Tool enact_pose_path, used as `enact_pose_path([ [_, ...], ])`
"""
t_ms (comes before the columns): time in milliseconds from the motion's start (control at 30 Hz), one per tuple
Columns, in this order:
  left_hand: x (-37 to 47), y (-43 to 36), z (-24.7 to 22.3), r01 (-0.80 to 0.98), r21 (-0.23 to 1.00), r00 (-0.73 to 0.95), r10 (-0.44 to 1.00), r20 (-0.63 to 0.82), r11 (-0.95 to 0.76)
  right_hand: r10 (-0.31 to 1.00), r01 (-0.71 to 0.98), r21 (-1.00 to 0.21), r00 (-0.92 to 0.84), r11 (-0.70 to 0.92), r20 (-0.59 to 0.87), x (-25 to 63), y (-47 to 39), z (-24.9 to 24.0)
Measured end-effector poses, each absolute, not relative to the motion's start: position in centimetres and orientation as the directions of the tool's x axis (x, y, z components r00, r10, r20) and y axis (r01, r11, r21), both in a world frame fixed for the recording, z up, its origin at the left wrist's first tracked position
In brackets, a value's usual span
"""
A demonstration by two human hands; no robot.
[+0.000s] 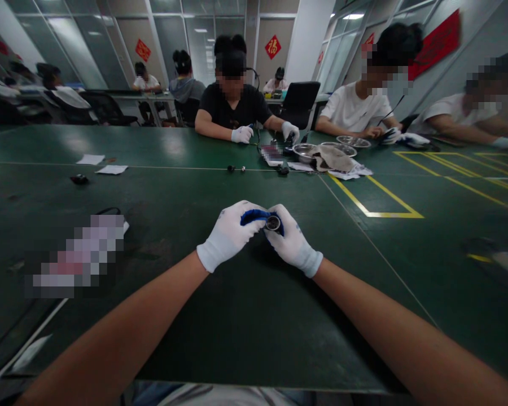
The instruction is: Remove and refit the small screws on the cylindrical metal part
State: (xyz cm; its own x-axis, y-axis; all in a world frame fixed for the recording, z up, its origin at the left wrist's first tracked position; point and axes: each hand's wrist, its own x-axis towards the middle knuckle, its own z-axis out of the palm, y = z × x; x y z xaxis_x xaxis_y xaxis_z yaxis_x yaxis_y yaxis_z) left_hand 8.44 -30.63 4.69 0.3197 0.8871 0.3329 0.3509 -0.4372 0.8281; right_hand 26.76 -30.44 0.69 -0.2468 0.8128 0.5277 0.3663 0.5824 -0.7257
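One left hand [232, 231], white glove with blue inner side: fingers curled, thumb and fingertips pinching a small round part [273, 223] from the left. One right hand [291, 235], gloved alike: closed on the same part from the right. The part itself: pale rim, dark interior, open end facing the camera, held between both hands over the middle of the green table [237, 321]; pressure of either grip, cannot tell. Left on the table: one blurred-out item [80, 256], contents unreadable. Farther left: two white papers [91, 159], lying apart, and one small dark object [79, 179] just near them. Far middle: two tiny pieces, one dark [231, 168], one silvery [243, 168], side by side. Far right of these: metal bowls [303, 150], with a crumpled greyish cloth [333, 158] beside them; nearer, yellow tape lines [375, 214]. Far side: one person in a black shirt [209, 107], white gloves, seated; to the right, one person in a white shirt [347, 107]
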Motion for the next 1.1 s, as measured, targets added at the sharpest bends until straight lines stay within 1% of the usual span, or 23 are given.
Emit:
enact_pose_path([
  [100,8.7,-30.8,4.7,0.412,0.776,0.359,0.868,0.342,-0.477,0.811,0.370,-0.721,-0.260,0.585,0.524,26.8,-30.5,0.7],
  [400,9.1,-30.7,4.7,0.454,0.740,0.439,0.848,0.298,-0.496,0.762,0.397,-0.651,-0.314,0.647,0.566,26.7,-30.3,0.3],
  [467,9.0,-30.7,4.9,0.513,0.693,0.446,0.847,0.290,-0.507,0.752,0.403,-0.635,-0.335,0.659,0.568,26.6,-30.3,0.2],
  [567,8.9,-30.9,5.0,0.617,0.575,0.456,0.840,0.295,-0.537,0.748,0.416,-0.621,-0.365,0.664,0.555,26.6,-30.3,0.0],
  [633,9.0,-31.1,5.0,0.640,0.506,0.494,0.814,0.307,-0.579,0.744,0.421,-0.614,-0.380,0.668,0.549,26.6,-30.3,-0.1],
  [700,9.1,-31.2,4.8,0.637,0.463,0.516,0.787,0.339,-0.616,0.740,0.423,-0.607,-0.385,0.673,0.552,26.6,-30.2,-0.1],
  [733,9.2,-31.2,4.6,0.635,0.456,0.505,0.782,0.366,-0.624,0.738,0.424,-0.604,-0.381,0.675,0.557,26.6,-30.2,-0.1],
  [800,9.1,-30.8,4.1,0.622,0.486,0.438,0.787,0.435,-0.614,0.739,0.434,-0.599,-0.360,0.673,0.569,26.7,-30.1,-0.2],
  [900,8.4,-29.3,3.2,0.604,0.563,0.273,0.811,0.518,-0.564,0.754,0.468,-0.600,-0.292,0.649,0.589,26.8,-29.9,-0.3],
  [933,8.1,-28.7,2.9,0.639,0.557,0.219,0.820,0.530,-0.530,0.765,0.483,-0.608,-0.259,0.631,0.589,26.8,-29.8,-0.4],
  [967,7.8,-28.0,2.7,0.702,0.525,0.178,0.831,0.526,-0.482,0.780,0.498,-0.620,-0.224,0.607,0.584,26.7,-29.8,-0.5],
  [1033,7.3,-26.8,2.3,0.836,0.424,0.131,0.878,0.461,-0.348,0.810,0.526,-0.647,-0.157,0.553,0.565,26.6,-29.7,-0.6],
  [1100,7.4,-26.0,2.1,0.906,0.310,0.157,0.910,0.383,-0.287,0.827,0.544,-0.659,-0.123,0.519,0.549,26.4,-29.6,-0.7],
])
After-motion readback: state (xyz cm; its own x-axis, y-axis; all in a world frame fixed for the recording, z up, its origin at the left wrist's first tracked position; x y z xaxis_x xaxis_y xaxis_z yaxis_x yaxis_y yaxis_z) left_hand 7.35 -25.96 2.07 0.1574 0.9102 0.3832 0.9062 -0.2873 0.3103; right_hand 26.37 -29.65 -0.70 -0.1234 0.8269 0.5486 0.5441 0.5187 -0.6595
